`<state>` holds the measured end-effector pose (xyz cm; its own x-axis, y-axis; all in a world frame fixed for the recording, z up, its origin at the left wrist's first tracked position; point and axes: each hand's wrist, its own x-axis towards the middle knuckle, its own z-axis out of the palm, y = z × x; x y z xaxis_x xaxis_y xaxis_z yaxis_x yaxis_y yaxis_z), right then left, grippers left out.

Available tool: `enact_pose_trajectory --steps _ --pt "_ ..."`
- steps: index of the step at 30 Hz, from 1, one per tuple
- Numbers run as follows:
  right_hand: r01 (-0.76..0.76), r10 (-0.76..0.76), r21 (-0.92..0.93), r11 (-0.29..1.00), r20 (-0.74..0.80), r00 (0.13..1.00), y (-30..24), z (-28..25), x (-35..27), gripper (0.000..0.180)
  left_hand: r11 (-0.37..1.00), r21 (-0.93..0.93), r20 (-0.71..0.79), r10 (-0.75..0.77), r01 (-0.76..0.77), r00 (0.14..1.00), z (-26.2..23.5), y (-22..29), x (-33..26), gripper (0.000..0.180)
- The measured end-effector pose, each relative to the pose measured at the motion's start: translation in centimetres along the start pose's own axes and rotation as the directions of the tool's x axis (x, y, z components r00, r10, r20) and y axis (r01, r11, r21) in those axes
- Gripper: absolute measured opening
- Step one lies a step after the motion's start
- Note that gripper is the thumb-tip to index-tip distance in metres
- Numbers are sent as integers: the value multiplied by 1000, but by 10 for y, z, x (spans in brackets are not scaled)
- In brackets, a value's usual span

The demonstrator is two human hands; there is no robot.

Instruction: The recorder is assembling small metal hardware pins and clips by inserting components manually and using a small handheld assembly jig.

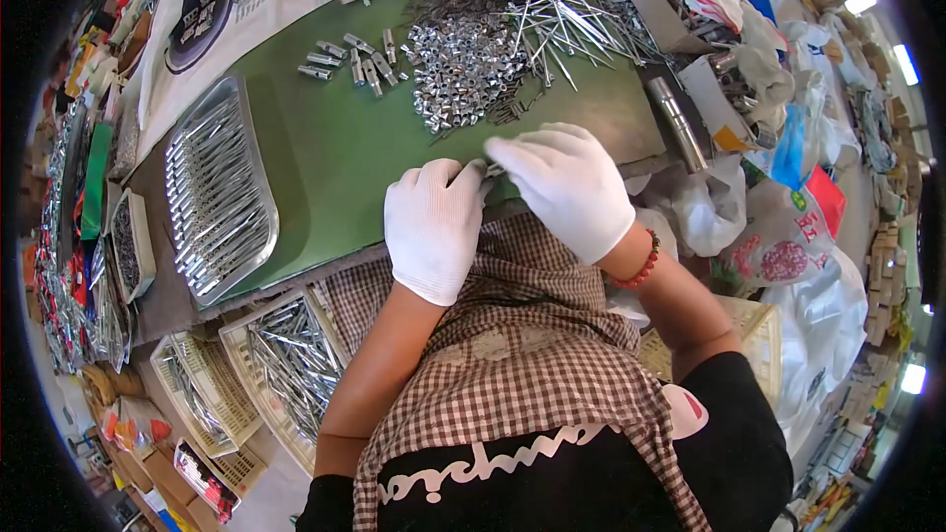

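Past brown-checked cloth apron [512,384], grey metal piece [494,168] is apparently being worked, needing steadiness: white-gloved left hand [432,224] pinching, right hand [570,185] half-curled, hold unclear.

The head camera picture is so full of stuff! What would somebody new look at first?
Probably the bright white gloves on the left hand and right hand, close together at the near edge of the green work surface. Next, perhaps the heap of shiny little metal pieces just beyond them, then the metal tray on the left, filled with slim metal pieces.
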<state>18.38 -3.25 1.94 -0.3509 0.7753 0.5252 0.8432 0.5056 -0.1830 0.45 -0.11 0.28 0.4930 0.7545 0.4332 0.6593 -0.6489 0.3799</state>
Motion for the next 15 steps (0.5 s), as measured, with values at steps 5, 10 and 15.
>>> enact_pose_trajectory --steps 5,10,15 --pt "-189 188 3 982 -93 978 6 13 -12 23 995 68 -53 76 -72 996 -1 -1 -1 20" --pt "-172 169 -18 985 -101 980 -6 2 -2 23 998 36 -59 58 -56 997 1 -2 -3 19" --pt "-115 105 -97 989 -95 990 -6 -10 -3 34 998 61 -16 20 -19 1000 1 0 -1 18"
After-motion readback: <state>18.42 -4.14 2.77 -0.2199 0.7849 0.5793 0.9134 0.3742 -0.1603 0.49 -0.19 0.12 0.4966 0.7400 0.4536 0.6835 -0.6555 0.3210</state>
